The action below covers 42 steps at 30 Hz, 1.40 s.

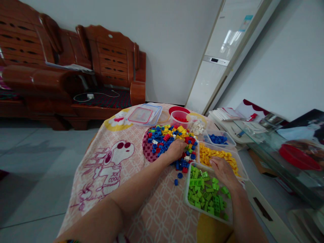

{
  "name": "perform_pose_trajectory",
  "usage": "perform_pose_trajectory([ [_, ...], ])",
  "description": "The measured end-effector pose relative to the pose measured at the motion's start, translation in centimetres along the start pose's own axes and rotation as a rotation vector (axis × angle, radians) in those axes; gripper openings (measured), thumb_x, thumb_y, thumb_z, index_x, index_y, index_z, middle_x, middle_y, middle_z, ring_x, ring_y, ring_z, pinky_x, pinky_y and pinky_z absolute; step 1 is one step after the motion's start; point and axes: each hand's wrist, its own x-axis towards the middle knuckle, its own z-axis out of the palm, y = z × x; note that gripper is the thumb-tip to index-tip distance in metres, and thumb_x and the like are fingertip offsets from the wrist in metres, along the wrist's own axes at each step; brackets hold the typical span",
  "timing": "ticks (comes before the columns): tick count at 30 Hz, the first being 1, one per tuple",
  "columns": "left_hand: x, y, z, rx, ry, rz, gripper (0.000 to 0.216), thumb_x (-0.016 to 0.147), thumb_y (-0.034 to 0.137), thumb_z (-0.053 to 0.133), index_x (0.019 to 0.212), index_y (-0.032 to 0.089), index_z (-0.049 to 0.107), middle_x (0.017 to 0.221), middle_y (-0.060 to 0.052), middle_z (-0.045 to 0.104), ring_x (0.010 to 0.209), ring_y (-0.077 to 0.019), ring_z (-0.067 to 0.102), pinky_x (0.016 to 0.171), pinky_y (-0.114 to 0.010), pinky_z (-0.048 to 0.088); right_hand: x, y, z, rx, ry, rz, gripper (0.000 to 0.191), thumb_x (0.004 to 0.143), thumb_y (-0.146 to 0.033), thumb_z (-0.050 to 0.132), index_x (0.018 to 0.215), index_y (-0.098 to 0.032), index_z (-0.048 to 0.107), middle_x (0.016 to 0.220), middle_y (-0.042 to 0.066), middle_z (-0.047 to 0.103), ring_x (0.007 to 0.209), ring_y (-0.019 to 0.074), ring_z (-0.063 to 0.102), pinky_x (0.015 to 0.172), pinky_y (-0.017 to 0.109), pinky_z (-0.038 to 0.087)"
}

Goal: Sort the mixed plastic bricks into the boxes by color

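A mixed pile of building bricks point(162, 141), blue, red, yellow and white, lies on the round table. My left hand point(176, 149) reaches into the pile's right side, its fingers bunched down among the bricks; what they grip, if anything, is hidden. Over the front edge of a clear box of yellow bricks point(229, 158) is my right hand point(224, 170), fingers drawn together near those bricks. Anything between them is too small to make out. Partly under my right wrist sits a clear box of green bricks point(202, 192).
Behind the yellow box stands a box of blue bricks point(218, 139). White bricks point(197, 127) lie heaped beside a round tub point(178, 122) of red bricks. Box lids point(141, 115) rest at the back left. A glass-topped stand point(268, 145) borders the table's right side.
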Motion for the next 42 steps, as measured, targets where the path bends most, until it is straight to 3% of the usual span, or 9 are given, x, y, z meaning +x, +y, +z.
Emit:
perform_pose_trajectory([
  [9,0.1,0.4,-0.8,-0.056,-0.002,-0.049,0.021,0.082,0.019,0.057,0.1,0.017,0.068,0.101,-0.008,0.065,0.099,-0.0203,0.059,0.092,-0.032,0.046,-0.1,0.2,0.2,-0.006,0.004,-0.011,0.039,0.094,-0.031,0.031,0.076,-0.018,0.064,0.085,0.01,0.066,0.084,0.0206,0.058,0.082,0.031,0.04],
  [19,0.5,2.1,-2.6,-0.294,0.074,0.043,0.018,0.082,0.017,0.056,0.091,0.016,0.071,0.092,-0.006,0.068,0.09,-0.017,0.06,0.084,-0.027,0.046,0.0,-0.2,-0.1,0.013,-0.006,0.003,0.036,0.093,-0.03,0.032,0.076,-0.018,0.062,0.083,0.008,0.066,0.08,0.0191,0.058,0.078,0.029,0.039],
  [27,0.1,5.5,-5.1,-0.497,-0.108,0.267,0.017,0.08,0.015,0.06,0.092,0.016,0.072,0.092,-0.004,0.07,0.088,-0.0143,0.061,0.08,-0.022,0.043,0.1,0.2,0.3,0.031,-0.006,0.034,0.036,0.092,-0.032,0.034,0.078,-0.017,0.063,0.079,0.008,0.065,0.079,0.0199,0.059,0.075,0.029,0.039],
  [36,-1.2,7.7,-3.9,-0.482,-0.396,0.458,0.015,0.077,0.016,0.065,0.09,0.018,0.072,0.081,0.0,0.072,0.071,-0.0125,0.062,0.064,-0.02,0.04,0.2,0.5,0.3,-0.005,-0.018,0.022,0.037,0.092,-0.033,0.031,0.066,-0.02,0.055,0.073,0.006,0.061,0.074,0.0184,0.055,0.072,0.028,0.038],
  [39,-1.3,8.0,-3.8,-0.473,-0.409,0.483,0.014,0.079,0.019,0.064,0.091,0.019,0.072,0.081,0.0,0.073,0.071,-0.0127,0.062,0.064,-0.02,0.04,0.2,0.4,0.2,0.002,-0.02,0.006,0.036,0.091,-0.031,0.032,0.065,-0.02,0.054,0.072,0.006,0.06,0.072,0.0176,0.055,0.071,0.028,0.038],
  [42,-1.0,7.8,-4.1,-0.503,-0.332,0.458,0.016,0.083,0.021,0.061,0.094,0.019,0.072,0.086,-0.002,0.073,0.076,-0.0129,0.064,0.07,-0.02,0.042,0.2,0.3,0.1,0.012,-0.029,0.023,0.035,0.091,-0.032,0.033,0.066,-0.02,0.054,0.071,0.005,0.06,0.071,0.0174,0.054,0.069,0.027,0.037],
])
